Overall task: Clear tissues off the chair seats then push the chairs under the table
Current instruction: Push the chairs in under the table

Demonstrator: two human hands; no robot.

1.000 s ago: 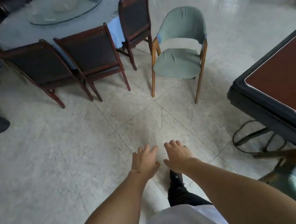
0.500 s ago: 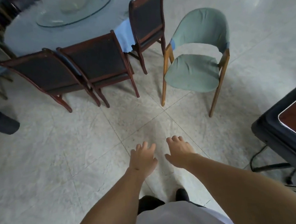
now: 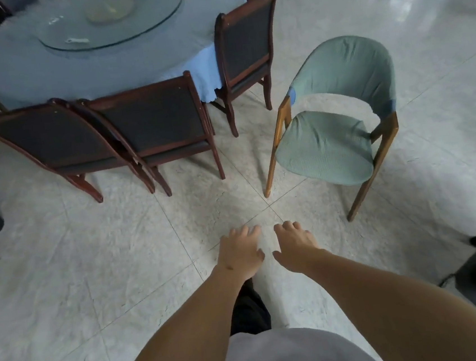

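Both hands out front, palms down over the tile floor (image 3: 66, 286). Left hand (image 3: 240, 253) w/ fingers loosely spread, holding nothing; right hand (image 3: 295, 246) same, fingers relaxed, nothing in it. Hands close together, not touching, well short of any chair.

Green chair (image 3: 327, 144) w/ light wood legs stands apart from the round table (image 3: 28, 70), off to its right side, seat bare, angled toward the hands. Three dark wood chairs sit at the table: two side by side at the near edge (image 3: 44, 142) (image 3: 154, 121), backs toward the camera, a third (image 3: 248, 35) at the right edge. Table has a blue cloth (image 3: 205, 75) and a glass turntable (image 3: 111, 20) on top. No tissues to be seen on the green seat; dark chairs' seats mostly hidden by their backs, can't tell.

Dark shoe and trouser leg (image 3: 248, 308) show between the forearms.
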